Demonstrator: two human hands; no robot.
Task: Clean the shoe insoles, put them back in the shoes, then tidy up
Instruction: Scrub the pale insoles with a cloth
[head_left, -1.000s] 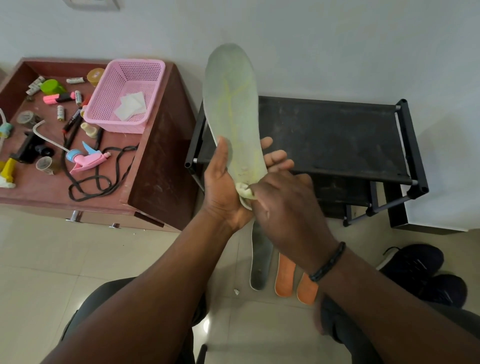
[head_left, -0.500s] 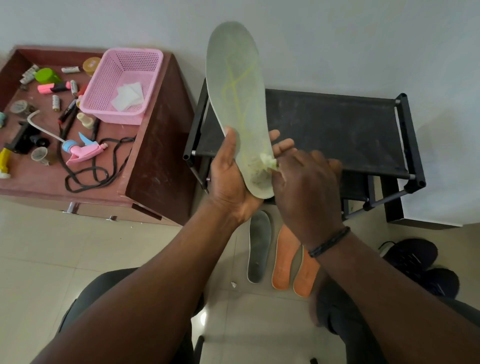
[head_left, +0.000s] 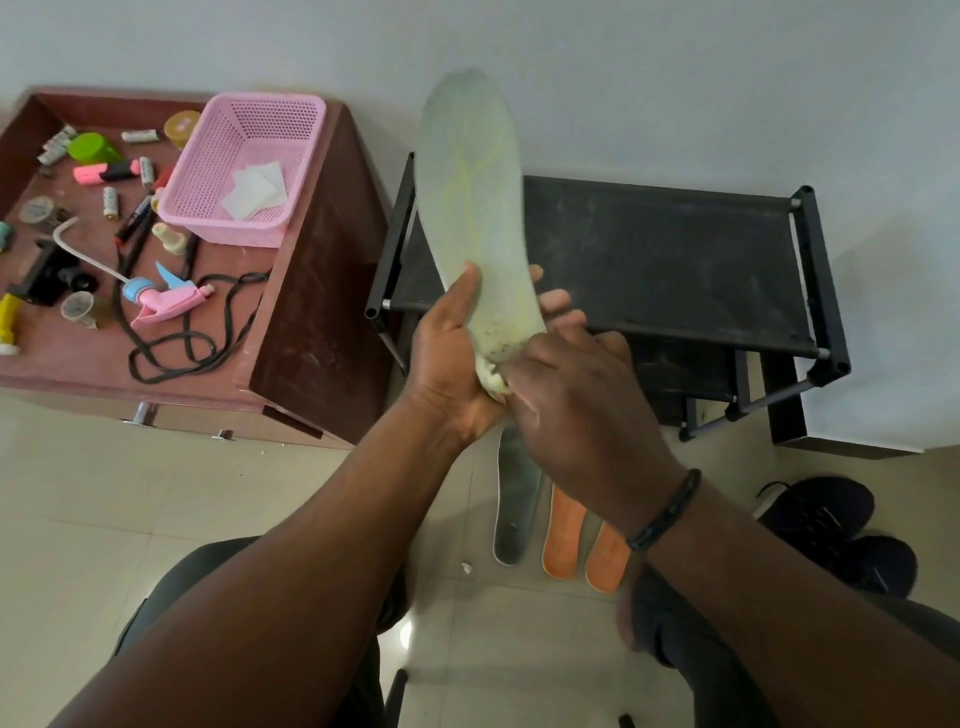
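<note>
Here, from the head camera, a left hand (head_left: 447, 358) wraps its grip around the lower end of a pale green insole (head_left: 472, 208), held upright before a black shoe rack (head_left: 670, 260). The right hand (head_left: 576, 400) pinches a small white wipe (head_left: 491, 375) against the insole's heel. Three more insoles (head_left: 563, 530) lie on the floor below, black shoes (head_left: 831, 525) to their right. A pink basket (head_left: 244, 166) sits on the desk (head_left: 311, 322) at left.

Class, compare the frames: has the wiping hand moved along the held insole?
Yes. The right hand slid down the pale insole to its lower end, below the black rack's top.
</note>
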